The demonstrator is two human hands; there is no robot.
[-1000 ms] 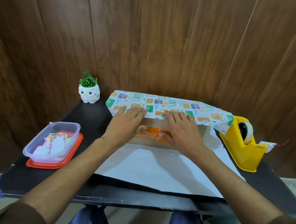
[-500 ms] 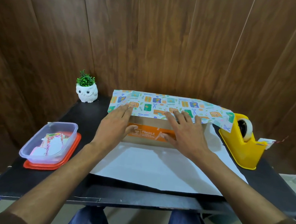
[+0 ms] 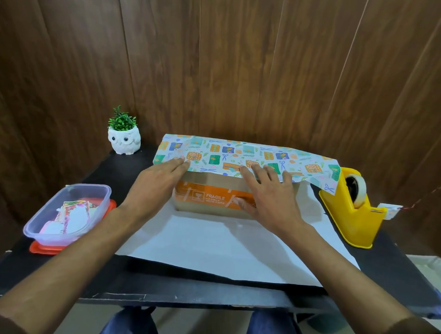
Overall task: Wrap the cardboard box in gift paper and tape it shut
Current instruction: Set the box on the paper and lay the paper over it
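Far left, near desk [image 3: 207, 291] edge: clear tub [image 3: 95, 198] holding paper cards, standing on a red lid [image 3: 44, 249]. Behind it, at the wall: white owl pot [image 3: 124, 142] with a green plant, upright, well apart from the tub. Left hand [image 3: 157, 184]: palm down at the box's top left corner, fingers [image 3: 176, 164] straight and held together, tips lying on the near edge of the paper [image 3: 240, 155]; nothing gripped. Box [image 3: 212, 209]: brown cardboard, centre of the desk, long front face toward the camera, orange "FRAGILE" band across that face. The paper runs under the box with its white side up, spreads flat over the desk in front, and comes over the back and top with the printed side up; its free edge ends at the top front edge, so the front face is bare. Right hand [image 3: 269, 197]: palm down on the box's top right part, fingers [image 3: 270, 170] straight and a little apart, tips on the paper's edge, thumb pressed against the orange band. The paper's right end overhangs the box and reaches the yellow dispenser [image 3: 352, 219], which stands just beside the box with a tape roll [image 3: 358, 190] mounted and a tape end at its cutter.
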